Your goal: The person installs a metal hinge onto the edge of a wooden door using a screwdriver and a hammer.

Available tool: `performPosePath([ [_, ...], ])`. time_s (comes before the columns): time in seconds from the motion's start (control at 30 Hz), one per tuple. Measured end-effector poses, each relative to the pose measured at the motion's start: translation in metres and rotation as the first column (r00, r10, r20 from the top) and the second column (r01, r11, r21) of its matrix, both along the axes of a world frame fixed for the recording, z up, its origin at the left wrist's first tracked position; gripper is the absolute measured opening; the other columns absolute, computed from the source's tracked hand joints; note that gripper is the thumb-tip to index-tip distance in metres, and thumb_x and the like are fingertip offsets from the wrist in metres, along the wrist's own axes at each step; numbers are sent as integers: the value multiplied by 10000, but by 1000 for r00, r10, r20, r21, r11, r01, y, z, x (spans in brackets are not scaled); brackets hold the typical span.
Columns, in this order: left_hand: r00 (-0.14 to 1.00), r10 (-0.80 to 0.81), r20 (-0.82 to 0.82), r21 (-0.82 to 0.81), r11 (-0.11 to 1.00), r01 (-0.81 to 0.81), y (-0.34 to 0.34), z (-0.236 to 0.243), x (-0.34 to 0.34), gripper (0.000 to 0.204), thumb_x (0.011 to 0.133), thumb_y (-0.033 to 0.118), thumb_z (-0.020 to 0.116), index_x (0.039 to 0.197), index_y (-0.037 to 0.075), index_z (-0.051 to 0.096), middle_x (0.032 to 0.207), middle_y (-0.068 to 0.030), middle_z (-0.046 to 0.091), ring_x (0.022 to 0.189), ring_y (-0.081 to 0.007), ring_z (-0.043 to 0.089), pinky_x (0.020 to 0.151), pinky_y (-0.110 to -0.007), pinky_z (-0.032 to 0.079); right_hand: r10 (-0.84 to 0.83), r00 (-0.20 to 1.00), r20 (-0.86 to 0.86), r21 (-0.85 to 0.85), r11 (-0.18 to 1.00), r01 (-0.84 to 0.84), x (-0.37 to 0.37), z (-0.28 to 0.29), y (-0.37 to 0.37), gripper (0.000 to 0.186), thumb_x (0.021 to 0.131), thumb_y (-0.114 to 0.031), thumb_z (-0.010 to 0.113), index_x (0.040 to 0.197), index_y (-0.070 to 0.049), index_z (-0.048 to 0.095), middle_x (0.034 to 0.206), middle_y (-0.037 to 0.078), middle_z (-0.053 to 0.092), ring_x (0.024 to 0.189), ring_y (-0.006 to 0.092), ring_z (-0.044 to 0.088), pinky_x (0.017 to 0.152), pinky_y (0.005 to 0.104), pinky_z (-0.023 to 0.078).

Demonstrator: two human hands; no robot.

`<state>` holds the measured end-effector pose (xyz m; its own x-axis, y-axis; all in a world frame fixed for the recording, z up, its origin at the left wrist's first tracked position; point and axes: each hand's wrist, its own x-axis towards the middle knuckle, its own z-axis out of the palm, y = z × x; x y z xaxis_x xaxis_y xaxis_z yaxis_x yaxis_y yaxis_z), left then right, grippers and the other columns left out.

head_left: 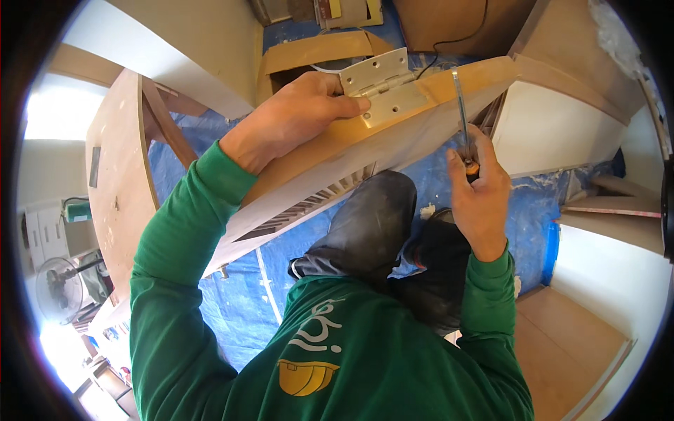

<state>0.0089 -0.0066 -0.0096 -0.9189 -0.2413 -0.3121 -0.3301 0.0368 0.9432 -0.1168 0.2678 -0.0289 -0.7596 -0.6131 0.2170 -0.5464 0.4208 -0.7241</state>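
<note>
A steel butt hinge (pixel 394 96) with several holes rests on the wooden edge of a long panel (pixel 463 79), which has slatted openings in its white face. My left hand (pixel 295 116) grips the hinge, thumb on its lower leaf and its upper leaf raised. My right hand (pixel 481 196) is closed on the orange-and-black handle of a screwdriver (pixel 460 95), held upright to the right of the hinge. The blade's tip is over the edge wood; I cannot tell whether it touches.
A cardboard box (pixel 288 57) lies behind the panel with a black cable nearby. A curved wooden panel (pixel 116 179) stands at the left, near a fan (pixel 60 288). More boards (pixel 554 337) are at the right. My legs are beneath the panel, over a blue tarp (pixel 246 309).
</note>
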Motion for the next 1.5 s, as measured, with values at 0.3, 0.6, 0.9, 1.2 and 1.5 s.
performPosePath([
  [0.3,999,0,35,22,1000,-1,5,9,1,559,952,333,826,1278,-103,701,1105,-99,764,947,-130,713,863,-279,562,25,997,69,1,1000,-25,-2,-3,3,409,1003,-75,727,1401,-37,638,945,182,733,835,296,727,801,400,578],
  [0.6,1000,-9,3,132,991,9,-6,7,1,527,946,271,804,1305,-100,696,1145,-124,772,969,-146,726,894,-279,566,46,996,76,13,999,-47,-8,-6,-4,434,994,-69,730,1413,-21,629,959,176,729,837,293,711,775,409,575],
  [0.9,996,-34,84,-238,970,53,0,14,0,528,862,294,763,1227,-85,733,1188,-274,767,1103,-373,743,940,-456,580,2,999,46,78,997,-5,-5,-12,13,481,1091,-125,652,1540,24,560,1050,66,712,814,91,596,705,275,494],
  [1.2,890,-350,-293,-618,779,103,-29,-47,-11,387,887,219,755,1184,-29,754,1080,-251,764,1012,-401,740,869,-490,588,65,997,-30,-34,997,-66,-6,-33,6,424,1118,-164,616,1501,17,593,1186,102,726,903,165,612,798,309,525],
  [1.5,874,-382,-300,-830,557,-41,-27,-46,8,388,1035,266,653,1369,91,743,1328,-229,696,1249,-397,658,1098,-437,525,-13,993,-113,16,1000,15,9,-13,-25,382,1018,-89,729,1384,1,663,854,104,730,744,175,669,717,350,551],
])
